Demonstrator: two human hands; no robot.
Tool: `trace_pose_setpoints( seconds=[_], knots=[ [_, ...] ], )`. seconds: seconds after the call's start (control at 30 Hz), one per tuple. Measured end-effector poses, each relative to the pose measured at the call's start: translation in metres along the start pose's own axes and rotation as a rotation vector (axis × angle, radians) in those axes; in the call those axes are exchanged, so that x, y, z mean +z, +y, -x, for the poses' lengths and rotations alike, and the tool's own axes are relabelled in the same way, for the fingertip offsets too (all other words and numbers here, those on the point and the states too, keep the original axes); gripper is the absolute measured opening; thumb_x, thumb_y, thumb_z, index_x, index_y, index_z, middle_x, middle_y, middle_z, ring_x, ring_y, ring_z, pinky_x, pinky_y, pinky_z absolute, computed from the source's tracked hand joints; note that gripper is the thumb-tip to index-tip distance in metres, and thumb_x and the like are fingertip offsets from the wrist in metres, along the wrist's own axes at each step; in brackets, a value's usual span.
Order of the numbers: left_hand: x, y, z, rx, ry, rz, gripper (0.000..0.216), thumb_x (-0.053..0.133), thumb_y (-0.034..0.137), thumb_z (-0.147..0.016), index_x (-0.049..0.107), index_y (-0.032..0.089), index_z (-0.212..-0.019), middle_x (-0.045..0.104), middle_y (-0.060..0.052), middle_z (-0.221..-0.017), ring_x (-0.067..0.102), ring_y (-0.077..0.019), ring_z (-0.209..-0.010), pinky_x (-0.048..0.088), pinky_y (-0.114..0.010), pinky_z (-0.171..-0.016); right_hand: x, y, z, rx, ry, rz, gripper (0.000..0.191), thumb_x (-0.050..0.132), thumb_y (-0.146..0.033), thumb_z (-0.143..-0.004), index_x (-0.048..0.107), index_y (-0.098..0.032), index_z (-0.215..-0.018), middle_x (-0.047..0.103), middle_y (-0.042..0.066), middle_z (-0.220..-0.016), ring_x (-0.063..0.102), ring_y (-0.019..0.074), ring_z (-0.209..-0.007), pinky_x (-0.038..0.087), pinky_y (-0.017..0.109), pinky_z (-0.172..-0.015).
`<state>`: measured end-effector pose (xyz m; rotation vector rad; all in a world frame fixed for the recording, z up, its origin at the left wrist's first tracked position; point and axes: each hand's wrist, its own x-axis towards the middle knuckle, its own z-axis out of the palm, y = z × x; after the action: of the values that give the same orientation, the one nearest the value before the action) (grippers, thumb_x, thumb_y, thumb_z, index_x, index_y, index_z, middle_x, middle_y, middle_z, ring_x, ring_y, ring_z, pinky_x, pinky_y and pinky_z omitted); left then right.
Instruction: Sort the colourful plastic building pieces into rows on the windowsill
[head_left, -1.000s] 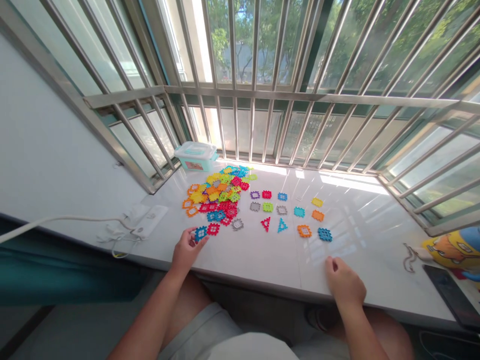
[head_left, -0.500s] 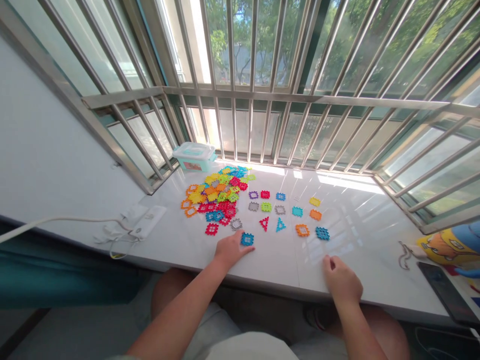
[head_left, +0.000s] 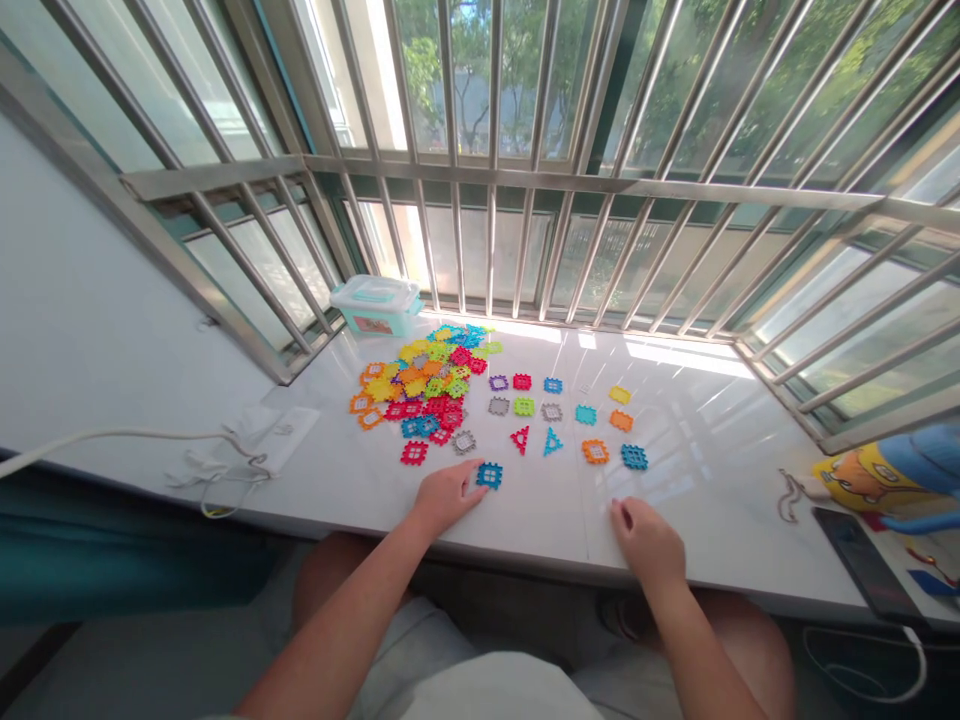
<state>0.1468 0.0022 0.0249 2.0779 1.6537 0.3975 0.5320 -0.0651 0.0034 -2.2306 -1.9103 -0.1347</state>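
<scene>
A dark blue square tile (head_left: 490, 475) with a window-like grid lies at the fingertips of my left hand (head_left: 446, 500). Thumb and forefinger pinch its left side, low over the white ledge. My right hand (head_left: 651, 542) rests near the front edge with its fingers curled in, and I see nothing in them. Ahead of it sit a blue grid tile (head_left: 634, 457) and an orange square tile (head_left: 595, 452). A red triangle (head_left: 520, 440) and a blue triangle (head_left: 553, 441) lie beyond the pinched tile. Just past my left hand is a grey tile (head_left: 463, 442).
A heap of coloured tiles (head_left: 412, 385) spreads at the left, before a lidded turquoise box (head_left: 377, 305). Several tiles, such as a green one (head_left: 523, 407), lie spaced out mid-ledge. A power strip (head_left: 291, 440) is left; a phone (head_left: 862, 560) lies right. Metal bars (head_left: 495, 180) close the back.
My right hand has shifted left along the front edge. My left fingers have drawn back slightly, so more of the blue tile shows. The whole view has moved a little.
</scene>
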Motion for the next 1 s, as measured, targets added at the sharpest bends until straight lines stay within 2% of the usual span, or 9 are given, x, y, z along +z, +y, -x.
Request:
trace_pose_setpoints(
  seconds=[0.13, 0.23, 0.33, 0.4, 0.5, 0.67, 0.83, 0.93, 1.0],
  knots=[
    [-0.003, 0.002, 0.001, 0.035, -0.011, -0.004, 0.045, 0.063, 0.044, -0.091, 0.069, 0.033, -0.134, 0.067, 0.001, -0.075, 0.063, -0.0185, -0.075, 0.039, -0.028, -0.066, 0.001, -0.065, 0.006, -0.287, -0.014, -0.252, 0.032, 0.045, -0.040, -0.105, 0.064, -0.022, -0.087, 0.066, 0.004, -0.089, 0.060, 0.0165, -0.081, 0.041, 0.026, -0.074],
    [-0.004, 0.002, 0.003, 0.069, -0.006, 0.008, 0.040, 0.060, 0.039, -0.092, 0.071, 0.035, -0.130, 0.066, 0.001, -0.074, 0.062, -0.0175, -0.073, 0.039, -0.028, -0.066, 0.002, -0.117, 0.003, -0.454, -0.053, -0.463, 0.019, 0.053, -0.036, -0.102, 0.065, -0.024, -0.111, 0.067, 0.007, -0.116, 0.063, 0.0210, -0.106, 0.048, 0.030, -0.093],
    [-0.002, 0.002, 0.003, 0.059, 0.005, 0.014, 0.042, 0.059, 0.037, -0.093, 0.068, 0.034, -0.134, 0.067, 0.001, -0.075, 0.063, -0.0175, -0.073, 0.039, -0.028, -0.067, 0.007, -0.152, -0.006, -0.522, -0.076, -0.563, 0.035, 0.060, -0.036, -0.098, 0.058, -0.026, -0.131, 0.059, 0.009, -0.140, 0.058, 0.0244, -0.124, 0.048, 0.036, -0.104],
    [0.001, 0.002, 0.002, 0.010, 0.025, 0.014, 0.046, 0.059, 0.037, -0.094, 0.063, 0.030, -0.139, 0.069, 0.001, -0.077, 0.064, -0.0179, -0.074, 0.039, -0.028, -0.068, 0.012, -0.166, -0.013, -0.510, -0.082, -0.585, 0.043, 0.062, -0.038, -0.097, 0.054, -0.026, -0.138, 0.056, 0.009, -0.145, 0.056, 0.0255, -0.128, 0.048, 0.038, -0.105],
    [0.005, 0.001, 0.001, -0.046, 0.065, -0.004, 0.044, 0.058, 0.038, -0.095, 0.063, 0.027, -0.138, 0.070, -0.001, -0.080, 0.066, -0.0185, -0.075, 0.039, -0.028, -0.068, 0.019, -0.174, -0.021, -0.441, -0.089, -0.585, 0.044, 0.063, -0.039, -0.097, 0.053, -0.026, -0.138, 0.063, 0.008, -0.137, 0.060, 0.0256, -0.123, 0.050, 0.038, -0.100],
    [0.006, 0.000, 0.000, 0.004, 0.069, -0.039, 0.034, 0.056, 0.039, -0.097, 0.068, 0.031, -0.127, 0.069, 0.001, -0.076, 0.065, -0.0180, -0.074, 0.037, -0.028, -0.066, 0.025, -0.175, -0.024, -0.402, -0.076, -0.579, 0.030, 0.063, -0.037, -0.098, 0.059, -0.026, -0.125, 0.070, 0.006, -0.119, 0.065, 0.0244, -0.110, 0.050, 0.034, -0.092],
    [0.007, -0.001, 0.000, 0.013, 0.070, -0.060, 0.034, 0.053, 0.038, -0.099, 0.068, 0.031, -0.129, 0.068, 0.002, -0.075, 0.064, -0.0167, -0.072, 0.036, -0.027, -0.066, 0.025, -0.173, -0.019, -0.390, -0.021, -0.636, 0.024, 0.064, -0.037, -0.096, 0.061, -0.025, -0.117, 0.071, 0.005, -0.108, 0.067, 0.0229, -0.101, 0.050, 0.032, -0.087],
    [0.008, -0.002, 0.000, 0.003, 0.089, -0.056, 0.033, 0.053, 0.037, -0.099, 0.067, 0.029, -0.128, 0.066, 0.003, -0.072, 0.063, -0.0166, -0.070, 0.034, -0.027, -0.064, 0.024, -0.161, -0.021, -0.378, 0.022, -0.677, 0.025, 0.064, -0.038, -0.097, 0.060, -0.025, -0.118, 0.071, 0.004, -0.110, 0.066, 0.0206, -0.093, 0.050, 0.031, -0.083],
    [0.009, -0.003, -0.001, -0.003, 0.094, -0.049, 0.031, 0.053, 0.035, -0.098, 0.068, 0.029, -0.124, 0.066, 0.003, -0.072, 0.062, -0.0163, -0.069, 0.033, -0.027, -0.063, 0.022, -0.139, -0.028, -0.358, 0.088, -0.678, 0.026, 0.061, -0.039, -0.098, 0.060, -0.025, -0.120, 0.070, 0.004, -0.114, 0.064, 0.0189, -0.086, 0.050, 0.031, -0.083]
  ],
)
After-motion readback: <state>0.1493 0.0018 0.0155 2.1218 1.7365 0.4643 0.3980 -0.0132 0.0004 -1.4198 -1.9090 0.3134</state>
